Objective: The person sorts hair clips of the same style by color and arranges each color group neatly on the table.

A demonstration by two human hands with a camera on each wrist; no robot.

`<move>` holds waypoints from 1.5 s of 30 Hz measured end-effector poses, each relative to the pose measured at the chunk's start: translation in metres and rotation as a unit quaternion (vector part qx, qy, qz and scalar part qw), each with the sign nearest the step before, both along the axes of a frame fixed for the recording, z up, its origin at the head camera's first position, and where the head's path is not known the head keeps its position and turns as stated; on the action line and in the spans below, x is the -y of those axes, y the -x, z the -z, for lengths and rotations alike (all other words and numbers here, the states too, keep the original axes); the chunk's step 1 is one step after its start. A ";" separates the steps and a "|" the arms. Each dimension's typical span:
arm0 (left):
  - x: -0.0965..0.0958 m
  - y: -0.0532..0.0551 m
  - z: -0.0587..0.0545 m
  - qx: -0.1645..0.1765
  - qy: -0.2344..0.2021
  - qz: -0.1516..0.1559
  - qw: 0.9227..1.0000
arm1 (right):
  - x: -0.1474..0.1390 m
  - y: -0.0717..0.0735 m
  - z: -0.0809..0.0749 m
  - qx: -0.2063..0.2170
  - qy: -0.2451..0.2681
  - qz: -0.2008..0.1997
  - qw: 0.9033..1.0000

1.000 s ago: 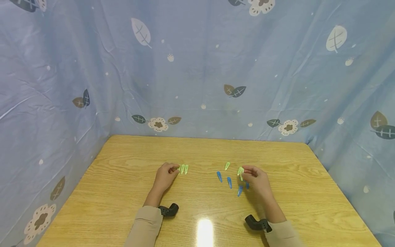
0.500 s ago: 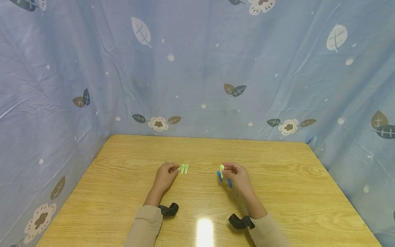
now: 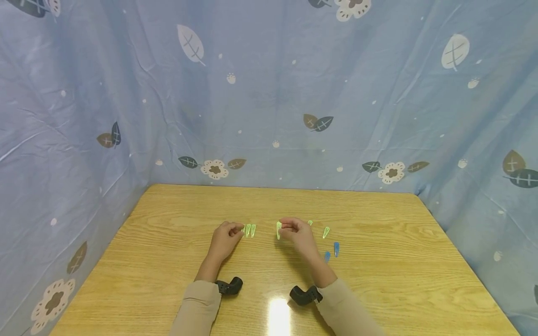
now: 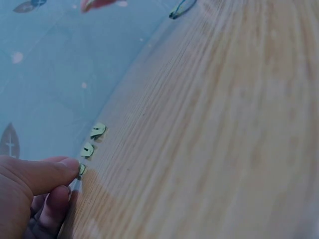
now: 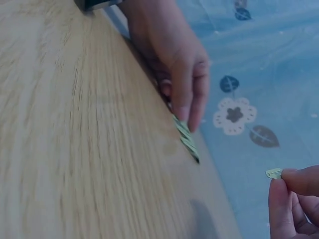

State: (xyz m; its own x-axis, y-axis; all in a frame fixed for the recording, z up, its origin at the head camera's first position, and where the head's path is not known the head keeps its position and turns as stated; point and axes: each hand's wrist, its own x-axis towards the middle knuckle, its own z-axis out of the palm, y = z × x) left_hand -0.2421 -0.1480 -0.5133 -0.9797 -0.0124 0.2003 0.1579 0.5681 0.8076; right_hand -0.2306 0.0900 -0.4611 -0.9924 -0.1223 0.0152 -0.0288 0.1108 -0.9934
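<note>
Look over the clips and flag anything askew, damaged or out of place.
No damage shows. The row of green clips at the left hand lies neat; only the loose green clips and blue clips beside the right hand look untidy, lying scattered at differing angles.

Looking forward and down from the head, farthest off, across wooden table [image 3: 391,275] to leaf-print curtain [image 3: 252,102]. Looking low and close along the tabletop from either wrist, tilted, sharing the left hand [image 3: 224,239] and row of green hair clips [image 4: 87,150].
</note>
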 end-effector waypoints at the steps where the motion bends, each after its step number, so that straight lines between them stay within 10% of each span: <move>1: 0.000 0.000 0.000 -0.001 0.000 0.000 1.000 | 0.003 0.004 0.005 -0.003 -0.005 -0.002 1.000; 23: 0.001 0.000 0.000 -0.002 -0.003 0.006 1.000 | 0.058 0.033 0.039 0.013 -0.063 0.031 0.997; 45: 0.003 0.003 0.003 -0.001 -0.001 0.006 1.000 | 0.075 0.034 0.027 -0.004 -0.195 0.071 0.978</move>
State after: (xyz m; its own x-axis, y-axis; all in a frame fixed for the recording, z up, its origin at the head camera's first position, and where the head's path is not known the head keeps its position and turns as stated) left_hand -0.2452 -0.1509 -0.5159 -0.9794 -0.0006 0.2018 0.1662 0.5647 0.8084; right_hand -0.2648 0.0154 -0.4879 -0.9998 0.0186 0.0036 0.0059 0.4847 -0.8747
